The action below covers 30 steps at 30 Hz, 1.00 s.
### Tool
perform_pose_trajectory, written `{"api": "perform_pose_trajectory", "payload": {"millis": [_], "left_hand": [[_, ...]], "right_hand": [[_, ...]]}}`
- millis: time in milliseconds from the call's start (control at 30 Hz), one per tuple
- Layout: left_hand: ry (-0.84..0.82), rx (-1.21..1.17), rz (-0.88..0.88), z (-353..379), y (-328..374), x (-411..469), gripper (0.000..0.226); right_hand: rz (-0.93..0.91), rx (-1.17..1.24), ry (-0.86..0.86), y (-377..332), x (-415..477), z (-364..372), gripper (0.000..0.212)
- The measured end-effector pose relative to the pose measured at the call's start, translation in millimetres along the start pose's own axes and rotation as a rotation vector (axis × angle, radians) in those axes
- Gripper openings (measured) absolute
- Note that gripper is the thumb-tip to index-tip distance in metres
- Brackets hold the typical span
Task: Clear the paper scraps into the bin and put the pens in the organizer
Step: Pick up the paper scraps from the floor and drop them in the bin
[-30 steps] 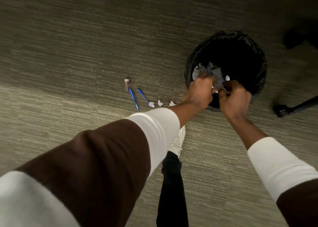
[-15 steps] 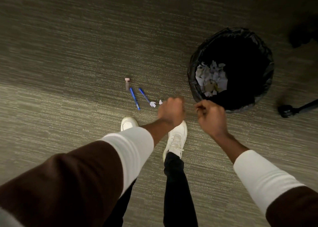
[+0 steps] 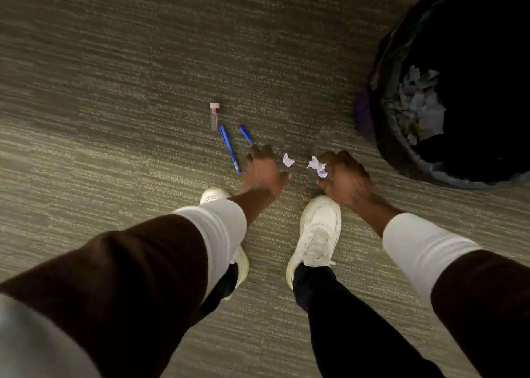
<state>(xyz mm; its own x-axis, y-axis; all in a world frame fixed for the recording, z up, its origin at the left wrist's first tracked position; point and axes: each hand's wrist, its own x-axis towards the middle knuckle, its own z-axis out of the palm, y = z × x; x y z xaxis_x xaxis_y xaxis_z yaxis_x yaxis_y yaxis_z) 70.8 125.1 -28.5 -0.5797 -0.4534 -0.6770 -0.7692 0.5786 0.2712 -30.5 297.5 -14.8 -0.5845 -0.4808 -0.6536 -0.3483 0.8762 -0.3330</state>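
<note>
Two blue pens lie on the carpet, the left pen (image 3: 229, 148) longer in view than the right pen (image 3: 246, 135). My left hand (image 3: 263, 172) reaches down at the right pen's lower end, fingers spread, thumb apart, and hides whatever lies under it. A white paper scrap (image 3: 288, 159) lies loose on the carpet between my hands. A second crumpled scrap (image 3: 317, 167) sits at the fingertips of my right hand (image 3: 344, 178), whose fingers curl onto it. The black-lined bin (image 3: 383, 136) stands at the right and holds several paper scraps (image 3: 420, 105).
A small clear tube with a pink cap (image 3: 214, 116) lies just above the left pen. My two white shoes (image 3: 317, 231) stand on the carpet right below my hands. No organizer is in view.
Both hands left the bin, where they dropped paper, and came down to the floor. The left one moved to the right pen's end, the right one to a scrap. The camera came closer.
</note>
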Motion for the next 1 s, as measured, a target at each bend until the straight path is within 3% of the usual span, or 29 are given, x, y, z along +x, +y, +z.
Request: {"api": "perform_pose_trajectory", "payload": {"millis": [233,400,500,733,1000], "left_hand": [[0.003,0.111,0.162,51,-3,28,0.078],[0.068,0.137,0.204,58,4,41,0.051],[0.024,0.181,0.277,54,8,52,0.042],[0.009,0.183,0.291,22,17,44,0.037],[0.078,0.088,0.263,-51,51,-25,0.026]], "right_hand": [[-0.027,0.039,-0.039,18,32,39,0.062],[-0.045,0.016,-0.039,19,45,52,0.046],[-0.048,-0.025,-0.047,16,56,55,0.036],[-0.014,0.028,0.033,-1,39,42,0.023],[-0.08,0.097,0.217,-43,-41,-29,0.03]]}}
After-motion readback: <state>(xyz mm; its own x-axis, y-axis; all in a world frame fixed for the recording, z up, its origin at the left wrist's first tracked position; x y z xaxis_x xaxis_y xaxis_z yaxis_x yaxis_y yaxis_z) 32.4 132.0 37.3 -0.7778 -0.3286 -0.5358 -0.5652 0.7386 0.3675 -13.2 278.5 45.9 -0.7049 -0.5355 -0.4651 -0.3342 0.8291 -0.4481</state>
